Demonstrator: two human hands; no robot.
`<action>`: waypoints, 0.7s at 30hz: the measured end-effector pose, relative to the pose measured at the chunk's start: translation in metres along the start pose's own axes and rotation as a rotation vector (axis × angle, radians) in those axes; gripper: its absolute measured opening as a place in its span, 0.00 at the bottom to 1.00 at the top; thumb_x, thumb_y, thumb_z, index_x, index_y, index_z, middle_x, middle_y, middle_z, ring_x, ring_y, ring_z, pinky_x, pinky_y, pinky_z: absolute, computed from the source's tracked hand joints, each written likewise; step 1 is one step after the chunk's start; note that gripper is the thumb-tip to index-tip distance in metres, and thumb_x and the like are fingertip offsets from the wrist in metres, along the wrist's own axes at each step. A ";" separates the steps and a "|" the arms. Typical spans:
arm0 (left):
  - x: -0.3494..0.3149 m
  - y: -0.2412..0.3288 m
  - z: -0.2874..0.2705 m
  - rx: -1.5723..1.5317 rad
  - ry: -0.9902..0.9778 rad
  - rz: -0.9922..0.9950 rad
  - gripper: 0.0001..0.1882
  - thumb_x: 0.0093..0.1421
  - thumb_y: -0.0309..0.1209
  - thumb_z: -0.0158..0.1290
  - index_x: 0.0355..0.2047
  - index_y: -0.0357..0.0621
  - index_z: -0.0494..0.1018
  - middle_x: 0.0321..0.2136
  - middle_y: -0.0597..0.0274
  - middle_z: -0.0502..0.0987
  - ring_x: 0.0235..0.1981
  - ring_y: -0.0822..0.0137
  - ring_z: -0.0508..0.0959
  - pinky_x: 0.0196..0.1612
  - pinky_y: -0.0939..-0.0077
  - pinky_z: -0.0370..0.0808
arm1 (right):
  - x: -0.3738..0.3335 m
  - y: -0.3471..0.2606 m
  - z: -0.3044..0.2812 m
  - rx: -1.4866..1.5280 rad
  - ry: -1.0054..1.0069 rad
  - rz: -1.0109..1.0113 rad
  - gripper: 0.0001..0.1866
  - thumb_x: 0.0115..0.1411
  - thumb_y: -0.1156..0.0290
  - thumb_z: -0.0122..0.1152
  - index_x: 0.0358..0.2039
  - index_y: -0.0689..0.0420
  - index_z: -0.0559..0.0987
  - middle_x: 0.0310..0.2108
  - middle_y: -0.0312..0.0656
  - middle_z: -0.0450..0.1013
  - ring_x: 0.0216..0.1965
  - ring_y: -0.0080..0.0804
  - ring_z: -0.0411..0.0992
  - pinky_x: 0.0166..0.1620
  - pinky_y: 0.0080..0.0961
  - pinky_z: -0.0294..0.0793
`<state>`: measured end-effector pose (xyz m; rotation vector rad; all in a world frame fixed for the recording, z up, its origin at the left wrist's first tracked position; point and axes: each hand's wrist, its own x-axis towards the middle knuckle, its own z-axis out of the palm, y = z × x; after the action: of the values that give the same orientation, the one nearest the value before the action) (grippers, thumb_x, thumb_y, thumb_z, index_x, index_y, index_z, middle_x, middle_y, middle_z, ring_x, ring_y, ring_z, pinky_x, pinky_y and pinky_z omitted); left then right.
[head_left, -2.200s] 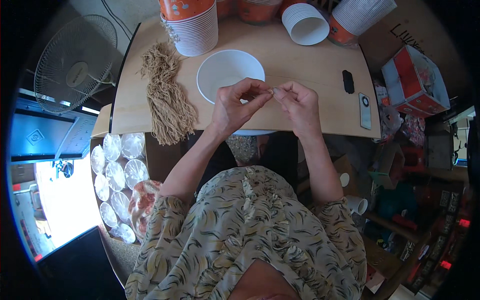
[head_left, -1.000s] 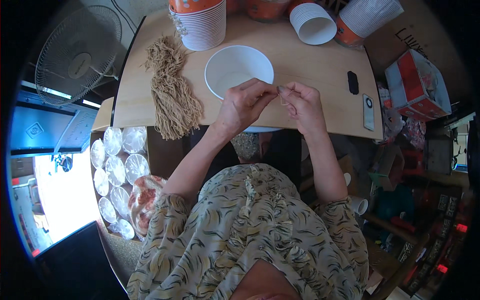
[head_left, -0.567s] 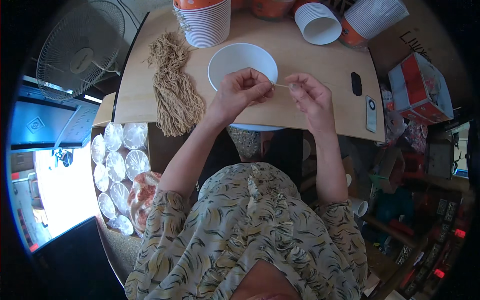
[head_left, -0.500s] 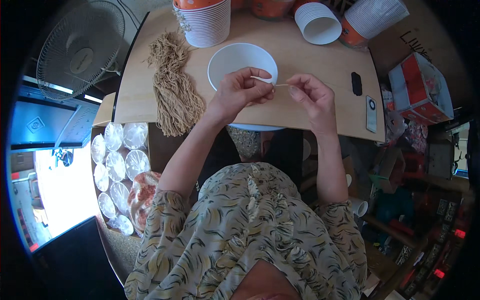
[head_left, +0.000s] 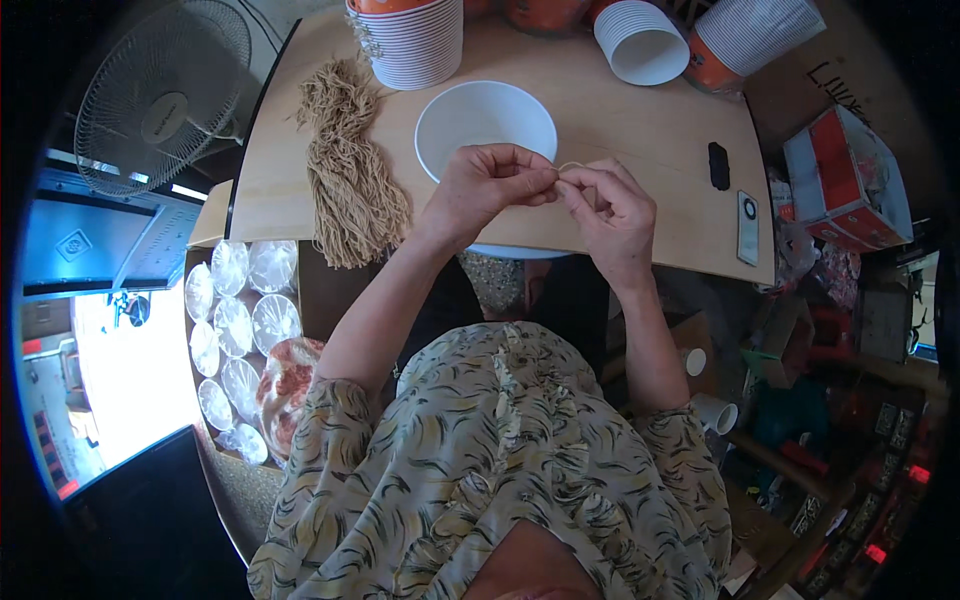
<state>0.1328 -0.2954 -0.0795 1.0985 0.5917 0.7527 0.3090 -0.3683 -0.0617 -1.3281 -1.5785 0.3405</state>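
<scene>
fingertips of the left hand [head_left: 487, 183] and the right hand [head_left: 612, 210] are being pressed together on a thin tan string [head_left: 570, 166], which is being pinched between them just above the near rim of a white bowl [head_left: 480, 120]. a bundle of tan strings [head_left: 345, 170] is lying on the wooden table [head_left: 640, 130] to the left, and stacked paper cups [head_left: 412, 40] are standing beyond the bowl.

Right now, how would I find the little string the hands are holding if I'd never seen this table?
Start at the wooden table and find the white bowl near its front edge. Just in front of it the left hand and right hand meet, pinching one thin tan strand between their fingertips. It is a single thread, unlike the thick bundle of tan strands lying to the left.
</scene>
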 end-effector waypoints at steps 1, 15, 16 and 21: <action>0.001 0.000 0.000 -0.005 -0.003 0.007 0.10 0.64 0.27 0.59 0.42 0.33 0.78 0.36 0.61 0.81 0.37 0.73 0.81 0.45 0.80 0.79 | 0.000 0.001 0.001 0.015 0.010 0.031 0.06 0.53 0.79 0.70 0.32 0.59 0.82 0.30 0.34 0.76 0.26 0.22 0.72 0.26 0.20 0.69; -0.001 -0.006 0.009 0.083 0.108 0.079 0.10 0.62 0.24 0.60 0.41 0.29 0.79 0.35 0.57 0.82 0.37 0.71 0.83 0.44 0.79 0.81 | -0.003 0.001 0.006 0.028 0.050 0.015 0.05 0.56 0.81 0.67 0.32 0.62 0.79 0.30 0.37 0.75 0.25 0.22 0.72 0.28 0.19 0.70; -0.002 -0.004 0.012 0.170 0.141 0.127 0.10 0.61 0.23 0.60 0.40 0.28 0.79 0.33 0.57 0.83 0.36 0.71 0.83 0.43 0.80 0.81 | -0.004 0.002 0.006 0.054 0.035 0.044 0.04 0.57 0.81 0.66 0.32 0.63 0.78 0.30 0.35 0.75 0.25 0.21 0.72 0.28 0.18 0.70; -0.010 0.001 0.018 0.274 0.160 0.162 0.09 0.60 0.22 0.61 0.40 0.29 0.80 0.33 0.59 0.83 0.36 0.74 0.83 0.42 0.80 0.81 | 0.000 0.003 0.002 0.381 -0.027 0.389 0.04 0.61 0.77 0.64 0.33 0.64 0.80 0.27 0.33 0.75 0.24 0.17 0.69 0.27 0.16 0.68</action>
<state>0.1399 -0.3127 -0.0719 1.3584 0.7637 0.9246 0.3092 -0.3665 -0.0642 -1.3210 -1.1916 0.8573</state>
